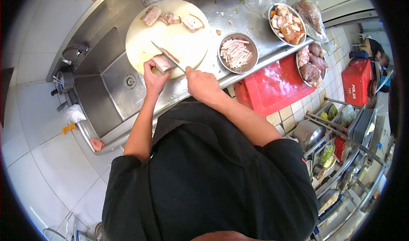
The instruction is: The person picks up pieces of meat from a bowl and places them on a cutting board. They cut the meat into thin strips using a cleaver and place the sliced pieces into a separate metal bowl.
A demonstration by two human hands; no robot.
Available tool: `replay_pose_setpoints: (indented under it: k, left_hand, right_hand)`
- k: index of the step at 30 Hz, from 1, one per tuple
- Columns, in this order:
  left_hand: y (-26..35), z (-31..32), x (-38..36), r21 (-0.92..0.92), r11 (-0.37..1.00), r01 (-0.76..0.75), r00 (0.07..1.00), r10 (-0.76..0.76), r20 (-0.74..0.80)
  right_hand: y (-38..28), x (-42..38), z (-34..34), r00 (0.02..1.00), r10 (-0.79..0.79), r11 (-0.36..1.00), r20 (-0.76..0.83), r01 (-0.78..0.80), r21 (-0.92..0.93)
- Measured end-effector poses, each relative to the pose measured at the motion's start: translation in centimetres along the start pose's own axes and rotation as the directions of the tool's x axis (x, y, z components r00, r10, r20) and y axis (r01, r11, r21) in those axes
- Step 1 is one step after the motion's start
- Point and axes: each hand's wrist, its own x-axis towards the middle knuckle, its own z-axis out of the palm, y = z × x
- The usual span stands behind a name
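Observation:
My right hand (pixel 200 84) is wrapped round the handle of a knife (pixel 164 52), whose blade points up and left over the round cutting board (pixel 140 38). Under the blade lies a piece of meat (pixel 162 63) near the board's lower edge. My left hand (pixel 154 80) grips this piece from its left side. More meat chunks (pixel 151 15) rest along the top of the board. Right of the board stands a metal bowl (pixel 255 61) of meat strips (pixel 235 53).
A sink (pixel 104 96) is on the left. At the right are a bowl of meat chunks (pixel 288 24), a bowl of larger meat pieces (pixel 310 66), a red container (pixel 277 85) below the counter edge, and a rack (pixel 341 155). A person (pixel 375 49) is far right.

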Motion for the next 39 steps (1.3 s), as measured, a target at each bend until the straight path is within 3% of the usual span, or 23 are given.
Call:
replay_pose_setpoints:
  k: [4, 7, 12, 24, 30, 36, 39]
  left_hand:
    - [3.5, -0.7, -0.7, 0.138, 0.989, -0.047, 0.999, 0.050, -0.018]
    - [4.3, -1.1, 0.2, 0.227, 0.958, -0.174, 0.982, 0.154, 0.106]
    - [2.6, -0.6, 0.5, 0.222, 0.948, -0.230, 0.972, 0.214, 0.093]
    - [1.3, -0.1, 0.1, 0.158, 0.954, -0.256, 0.967, 0.250, 0.057]
    - [0.8, 0.0, 0.0, 0.139, 0.955, -0.262, 0.965, 0.260, 0.027]
    - [0.8, -0.8, 0.0, 0.131, 0.950, -0.282, 0.959, 0.277, 0.059]
    - [-2.1, -1.5, 1.5, 0.086, 0.974, -0.208, 0.964, 0.219, -0.151]
  right_hand:
    - [-0.3, -0.2, 1.2, 0.997, -0.039, 0.998, -0.066, 0.036, -0.048]
    - [-0.4, -0.1, 1.5, 0.996, -0.055, 0.997, -0.069, 0.052, -0.050]
    - [-0.1, -1.8, 0.8, 0.971, -0.177, 0.983, -0.161, 0.166, -0.080]
    - [-0.7, 1.9, 2.0, 0.996, -0.078, 0.985, -0.031, 0.072, -0.154]
    - [1.1, -0.5, 1.5, 0.997, -0.027, 0.996, 0.066, 0.033, -0.088]
    - [0.6, 3.1, 1.0, 0.989, 0.055, 0.997, 0.140, -0.048, -0.056]
    - [1.6, 2.4, -1.8, 0.984, 0.083, 0.996, 0.155, -0.089, 0.031]
